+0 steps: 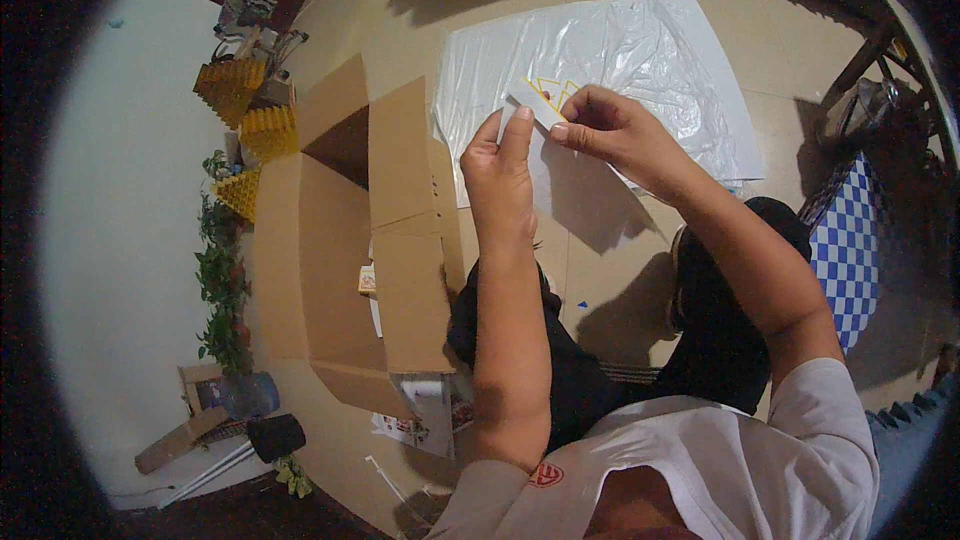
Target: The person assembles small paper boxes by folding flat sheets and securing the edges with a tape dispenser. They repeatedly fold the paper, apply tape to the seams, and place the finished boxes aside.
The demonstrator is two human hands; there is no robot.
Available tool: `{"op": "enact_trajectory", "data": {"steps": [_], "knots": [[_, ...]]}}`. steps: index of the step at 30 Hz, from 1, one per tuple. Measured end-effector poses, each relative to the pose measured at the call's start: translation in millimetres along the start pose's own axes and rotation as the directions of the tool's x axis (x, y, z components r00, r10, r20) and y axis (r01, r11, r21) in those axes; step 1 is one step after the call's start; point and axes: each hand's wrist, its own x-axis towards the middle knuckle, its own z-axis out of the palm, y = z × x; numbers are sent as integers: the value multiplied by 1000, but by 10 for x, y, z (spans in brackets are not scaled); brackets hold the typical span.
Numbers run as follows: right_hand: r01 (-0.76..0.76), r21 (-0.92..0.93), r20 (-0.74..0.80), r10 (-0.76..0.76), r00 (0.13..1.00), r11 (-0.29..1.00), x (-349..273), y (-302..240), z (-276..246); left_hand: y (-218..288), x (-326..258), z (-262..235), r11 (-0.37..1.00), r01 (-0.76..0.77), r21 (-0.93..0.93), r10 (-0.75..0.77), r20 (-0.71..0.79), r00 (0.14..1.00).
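Note:
Up in front of me, both hands grip a small piece of white card (537, 110) with yellow lines and triangle shapes along its far side. My left hand (500, 175) pinches its left part between thumb and fingers. At the other end, my right hand (625, 135) has thumb and forefinger closed on the yellow-edged side. Beneath them a large white sheet (690, 130) lies on the floor, partly covered by crinkled clear plastic film (625, 55). The fingers hide some of the card, and its exact kind cannot be made out.
A large open cardboard box (410, 270) stands left of my legs, with small printed items inside. Farther left are yellow stacked pieces (268, 132) and a leafy plant (222, 275) by the wall. On the right sits a blue-and-white checkered thing (848, 250).

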Motion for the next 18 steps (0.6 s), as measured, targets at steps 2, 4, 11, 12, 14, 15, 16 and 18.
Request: {"op": "enact_trajectory", "data": {"steps": [2, 4, 11, 12, 14, 15, 16, 18], "knots": [[-87, 79, 58, 83, 995, 993, 4, 43, -13, -14, 1, -13, 999, 26, -21, -25, 24, 999], [-52, 66, 60, 48, 997, 996, 7, 81, -38, 4, -7, 31, 999, 30, -36, -30, -10, 999], [-124, 357, -150, 188, 971, 926, 75, 58, -131, 24, 11, -57, 982, 37, 187, -39, 6, 999], [-84, 306, -142, 133, 981, 948, 79, 24, -138, 30, 12, -55, 970, 7, 243, -6, -5, 1000], [-8, 211, -109, 32, 994, 977, 77, -7, -122, 26, 0, -81, 932, -43, 359, 58, -33, 998], [-8, 175, -77, 22, 997, 985, 68, -30, -125, 36, -3, -97, 904, -63, 422, 83, -28, 996], [-4, 135, -49, 11, 999, 991, 49, -74, -152, 62, 1, -99, 873, -85, 480, 107, -18, 994], [-3, 167, 31, -2, 1000, 986, 82, 12, -272, 34, 35, -117, 821, -169, 546, 212, -16, 977]]}}
